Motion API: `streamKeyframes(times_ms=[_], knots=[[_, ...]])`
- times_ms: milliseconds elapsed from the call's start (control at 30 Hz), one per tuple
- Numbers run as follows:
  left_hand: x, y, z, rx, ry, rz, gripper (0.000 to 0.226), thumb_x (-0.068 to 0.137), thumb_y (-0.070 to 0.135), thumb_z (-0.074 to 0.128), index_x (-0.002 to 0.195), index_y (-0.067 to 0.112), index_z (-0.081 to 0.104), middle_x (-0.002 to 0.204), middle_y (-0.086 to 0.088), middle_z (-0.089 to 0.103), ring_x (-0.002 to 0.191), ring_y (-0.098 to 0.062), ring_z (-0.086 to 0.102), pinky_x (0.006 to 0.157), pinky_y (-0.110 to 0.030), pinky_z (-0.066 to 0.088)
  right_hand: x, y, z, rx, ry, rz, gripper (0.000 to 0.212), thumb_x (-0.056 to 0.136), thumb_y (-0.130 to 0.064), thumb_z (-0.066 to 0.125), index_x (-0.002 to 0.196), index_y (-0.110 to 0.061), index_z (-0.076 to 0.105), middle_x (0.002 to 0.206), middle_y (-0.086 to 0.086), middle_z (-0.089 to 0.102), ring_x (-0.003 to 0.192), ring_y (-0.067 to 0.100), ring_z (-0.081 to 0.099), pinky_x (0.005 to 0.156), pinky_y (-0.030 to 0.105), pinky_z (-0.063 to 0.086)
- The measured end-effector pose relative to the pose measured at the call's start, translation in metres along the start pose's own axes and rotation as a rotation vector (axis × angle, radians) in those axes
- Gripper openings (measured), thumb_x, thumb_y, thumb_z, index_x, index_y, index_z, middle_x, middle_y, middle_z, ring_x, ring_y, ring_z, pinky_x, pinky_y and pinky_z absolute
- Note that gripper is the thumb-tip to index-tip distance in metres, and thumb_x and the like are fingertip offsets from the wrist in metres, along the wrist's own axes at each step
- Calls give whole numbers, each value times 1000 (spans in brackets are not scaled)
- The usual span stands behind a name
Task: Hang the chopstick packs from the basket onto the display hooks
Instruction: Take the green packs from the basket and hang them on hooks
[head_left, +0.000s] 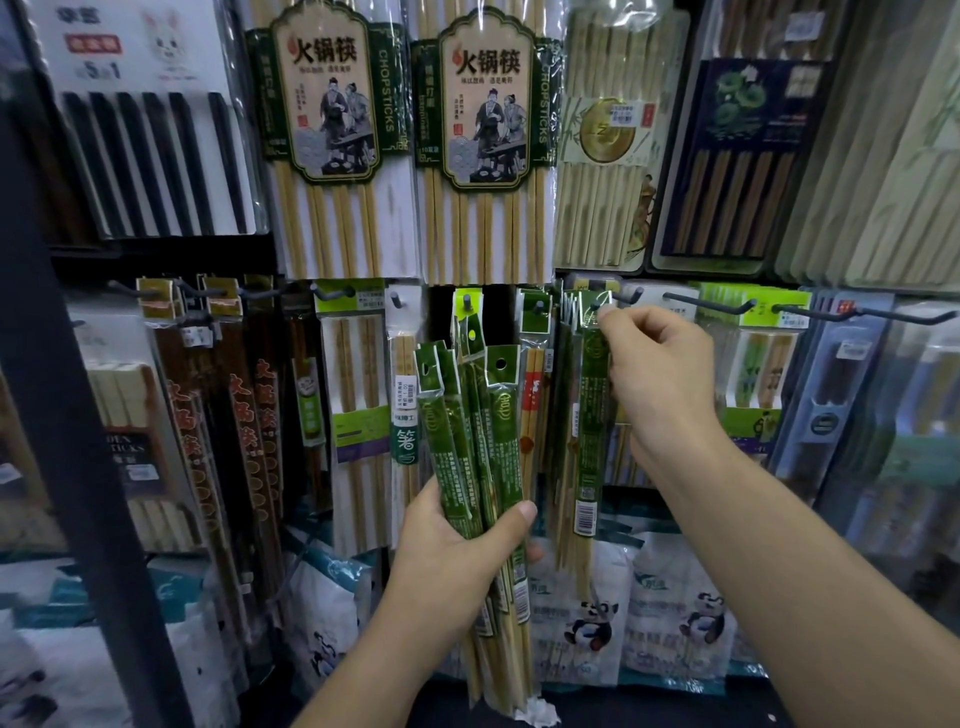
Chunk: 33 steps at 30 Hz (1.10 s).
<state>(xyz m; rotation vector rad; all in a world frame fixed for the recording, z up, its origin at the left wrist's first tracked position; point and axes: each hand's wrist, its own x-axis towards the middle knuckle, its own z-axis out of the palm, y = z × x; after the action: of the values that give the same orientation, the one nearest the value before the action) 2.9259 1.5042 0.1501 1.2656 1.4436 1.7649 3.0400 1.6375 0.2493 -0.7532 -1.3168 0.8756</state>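
We find the right hand (660, 379) at centre right of the frame, its fingertips (609, 315) pinching the header of a single green pack (591, 431). The header is raised to a dark hook (629, 298) just above and to the right of the pinch. The pack's long axis runs vertically, hanging straight down from the grip, its barcode end low in the frame. It lies close against hung packs (569, 332) of the same kind to its left.

The left hand (457, 551), lower centre, grips a bundle of green packs (467, 415) around its lower half, headers fanned upward. This hand is well below the hook row; the right hand is clearly the nearer.

In our judgement the coming move depends on lining the header hole up with the hook tip. We cannot confirm that alignment, as the fingers and glare on the film cover the hole. Whether the header is already threaded cannot be told. The basket is not in the frame, and the bundle's lower ends are partly blurred.
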Motion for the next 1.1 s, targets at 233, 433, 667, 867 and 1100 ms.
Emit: streamKeyframes(times_ms=[233,433,667,867,1100], knots=[[1,-1,-1,-13,-19,13,52,87,18,80,85,42,33,57,62,38,61,43,39,51,12,27,11,17,3,-65,40,-49,28,93,-21,67,72,-3,66,57,-5,51,56,5,47,74,16,45],[1,0,-2,-22,-23,37,50,87,18,81,86,41,36,61,64,39,63,42,40,54,13,27,19,24,6,-140,77,-60,15,93,-29,71,81,-21,71,68,-9,64,65,3,57,65,23,46],[2,-5,-1,-29,-27,57,47,88,9,79,88,38,41,60,56,50,58,34,49,50,9,33,8,24,7,-129,107,-53,14,94,-30,70,90,-18,64,79,-8,60,67,-3,55,68,20,43],[7,-10,-2,-63,-27,38,35,85,1,80,94,28,59,79,33,72,69,14,68,52,-1,47,-41,18,0,-32,-293,-63,19,98,-31,64,83,-23,73,67,-4,66,57,1,56,53,14,45],[10,-13,-2,-88,-15,13,36,82,9,84,103,30,66,95,16,78,87,-5,75,66,-13,57,-53,11,2,13,-406,-102,18,96,-23,69,79,-25,73,64,-7,61,60,6,57,55,14,45]])
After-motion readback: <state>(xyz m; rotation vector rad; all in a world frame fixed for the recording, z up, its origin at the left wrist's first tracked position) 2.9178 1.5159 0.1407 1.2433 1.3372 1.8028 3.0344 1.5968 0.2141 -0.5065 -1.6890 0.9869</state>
